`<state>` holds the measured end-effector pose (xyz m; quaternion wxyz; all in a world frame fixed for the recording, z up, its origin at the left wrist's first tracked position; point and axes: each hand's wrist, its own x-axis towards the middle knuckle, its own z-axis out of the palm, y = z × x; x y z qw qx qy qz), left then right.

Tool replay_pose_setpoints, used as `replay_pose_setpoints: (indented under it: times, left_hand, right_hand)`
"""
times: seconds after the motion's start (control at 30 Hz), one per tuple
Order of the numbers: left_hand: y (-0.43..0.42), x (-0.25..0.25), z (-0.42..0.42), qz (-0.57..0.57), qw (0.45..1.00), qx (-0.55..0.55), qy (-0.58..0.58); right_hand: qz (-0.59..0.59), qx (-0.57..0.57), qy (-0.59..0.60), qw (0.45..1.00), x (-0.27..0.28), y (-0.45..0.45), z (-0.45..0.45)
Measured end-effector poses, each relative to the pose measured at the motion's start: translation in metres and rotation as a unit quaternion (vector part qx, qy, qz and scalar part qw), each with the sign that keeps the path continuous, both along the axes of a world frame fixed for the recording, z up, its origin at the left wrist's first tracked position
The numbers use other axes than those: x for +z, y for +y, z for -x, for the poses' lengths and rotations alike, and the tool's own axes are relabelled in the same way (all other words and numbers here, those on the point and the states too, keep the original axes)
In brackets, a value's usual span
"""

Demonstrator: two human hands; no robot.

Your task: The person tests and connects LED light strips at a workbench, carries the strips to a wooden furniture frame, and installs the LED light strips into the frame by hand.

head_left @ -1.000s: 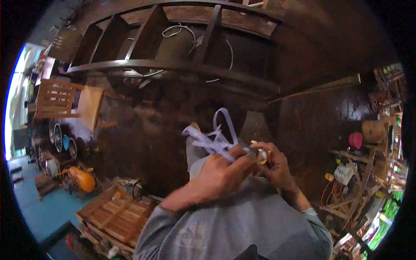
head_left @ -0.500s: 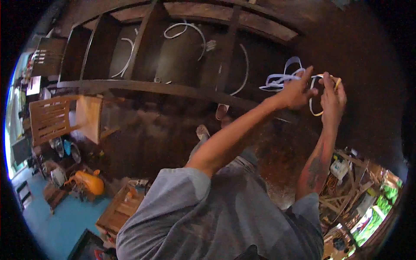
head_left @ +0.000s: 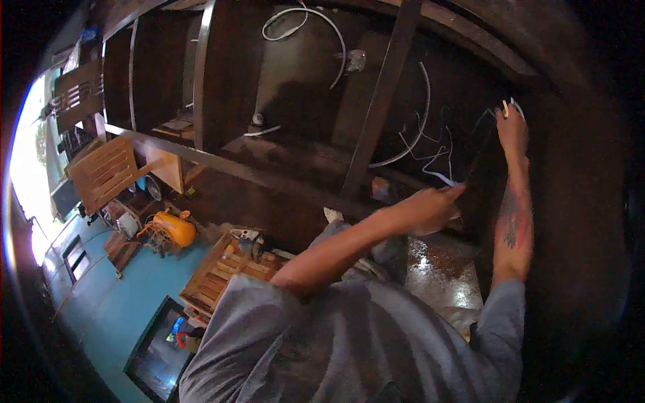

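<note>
My left hand point(head_left: 430, 209) is closed at the lower right, its fingers pinched on a thin white strip point(head_left: 440, 178). The strip's loose loops rise in front of the hand over the dark wooden panel. Farther up and right, my right hand point(head_left: 514, 131) reaches to the dark surface with closed fingers. A small pale yellowish piece point(head_left: 506, 109) sticks out from those fingers beside a bit of white strip; its kind is unclear. Between the hands lies a dark wooden frame point(head_left: 384, 94) with open compartments. A curved white strip point(head_left: 427, 101) hangs in the compartment nearest my hands.
Another looped white strip point(head_left: 341, 47) is in a middle compartment, near a crumpled pale scrap point(head_left: 356, 60). On the left are a slatted wooden chair point(head_left: 104, 173), an orange tank point(head_left: 175, 228) and a wooden crate point(head_left: 215, 269). A dark-framed panel point(head_left: 158, 349) lies on the blue floor.
My right hand has reached farther up to the dark surface. The left hand has dropped lower and away from it. The bunched white strip now trails loosely, and the view has shifted.
</note>
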<state>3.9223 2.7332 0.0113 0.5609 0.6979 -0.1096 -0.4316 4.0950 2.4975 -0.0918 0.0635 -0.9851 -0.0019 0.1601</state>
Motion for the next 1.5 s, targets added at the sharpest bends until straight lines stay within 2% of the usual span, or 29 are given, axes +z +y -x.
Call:
replay_pose_setpoints:
  times: [0.03, 0.1, 0.17, 0.23, 0.3, 0.33, 0.37, 0.4, 0.43, 0.47, 0.5, 0.57, 0.6, 0.67, 0.73, 0.8, 0.87, 0.97, 1.03, 1.13, 1.4, 1.5]
  left_hand:
    - [0.031, 0.012, 0.000, 0.033, 0.995, -0.021, 0.088]
    - [0.088, 0.019, 0.022, 0.096, 0.978, 0.054, 0.178]
    - [0.152, 0.049, 0.026, 0.154, 0.939, 0.097, 0.293]
    - [0.221, 0.058, 0.067, 0.136, 0.928, 0.045, 0.345]
    - [0.256, 0.068, 0.105, 0.171, 0.848, 0.086, 0.495]
    - [0.263, 0.070, 0.123, 0.077, 0.859, 0.070, 0.500]
    - [0.268, 0.067, 0.141, -0.016, 0.864, 0.052, 0.500]
    - [0.275, 0.056, 0.163, -0.012, 0.862, 0.052, 0.503]
    - [0.281, 0.036, 0.189, -0.175, 0.897, -0.011, 0.407]
    - [0.289, 0.010, 0.216, -0.328, 0.896, -0.074, 0.291]
    - [0.304, -0.031, 0.255, -0.397, 0.891, -0.129, 0.175]
    - [0.308, -0.090, 0.263, -0.458, 0.883, -0.094, 0.048]
    - [0.299, -0.109, 0.240, -0.457, 0.888, -0.006, 0.047]
    - [0.292, -0.138, 0.214, -0.381, 0.916, 0.027, -0.122]
    - [0.269, -0.190, 0.181, -0.292, 0.883, 0.156, -0.332]
    - [0.261, -0.250, 0.161, -0.286, 0.878, 0.051, -0.379]
    - [0.226, -0.245, 0.125, -0.294, 0.883, -0.020, -0.364]
    - [0.192, -0.260, 0.108, -0.313, 0.896, -0.056, -0.311]
    - [0.180, -0.271, 0.106, -0.312, 0.910, -0.036, -0.271]
    - [0.171, -0.260, 0.096, -0.313, 0.924, 0.009, -0.222]
    - [0.174, -0.259, 0.092, -0.337, 0.908, 0.029, -0.247]
    - [0.208, -0.243, 0.075, -0.365, 0.911, -0.052, -0.182]
  right_hand:
    - [-0.004, -0.003, 0.006, 1.000, -0.018, -0.004, -0.005]
    - [-0.037, 0.013, -0.047, 0.998, -0.059, -0.012, -0.008]
    - [-0.058, 0.008, -0.003, 0.998, -0.088, -0.019, -0.011]
    - [-0.081, 0.005, 0.037, 0.996, -0.107, -0.011, -0.008]
    - [0.027, 0.091, -0.144, 0.985, -0.108, 0.001, 0.008]
    - [0.026, 0.092, -0.140, 0.986, -0.104, 0.012, 0.018]
    - [0.032, 0.044, -0.189, 0.981, -0.095, 0.030, 0.028]
    - [0.041, -0.001, -0.235, 0.971, -0.086, 0.046, 0.040]
    - [-0.004, 0.004, -0.255, 0.967, -0.083, 0.057, 0.057]
    - [-0.045, 0.009, -0.275, 0.960, -0.088, 0.069, 0.079]
    - [-0.100, 0.033, -0.197, 0.975, -0.094, 0.083, 0.103]
    - [-0.241, 0.073, -0.002, 0.968, -0.110, 0.100, 0.164]
    - [-0.319, 0.073, 0.119, 0.937, -0.111, 0.112, 0.192]
    - [-0.311, 0.164, 0.270, 0.897, -0.136, 0.145, 0.216]
    - [-0.281, 0.244, 0.378, 0.848, -0.153, 0.169, 0.235]
    - [-0.227, 0.281, 0.385, 0.849, -0.157, 0.172, 0.243]
    - [-0.185, 0.301, 0.390, 0.850, -0.154, 0.166, 0.251]
    - [-0.139, 0.320, 0.387, 0.853, -0.141, 0.156, 0.246]
    - [-0.109, 0.325, 0.385, 0.857, -0.126, 0.146, 0.243]
    - [-0.072, 0.334, 0.382, 0.859, -0.104, 0.136, 0.240]
    - [-0.007, 0.366, 0.354, 0.861, -0.094, 0.124, 0.225]
    - [0.019, 0.380, 0.335, 0.862, -0.101, 0.119, 0.217]
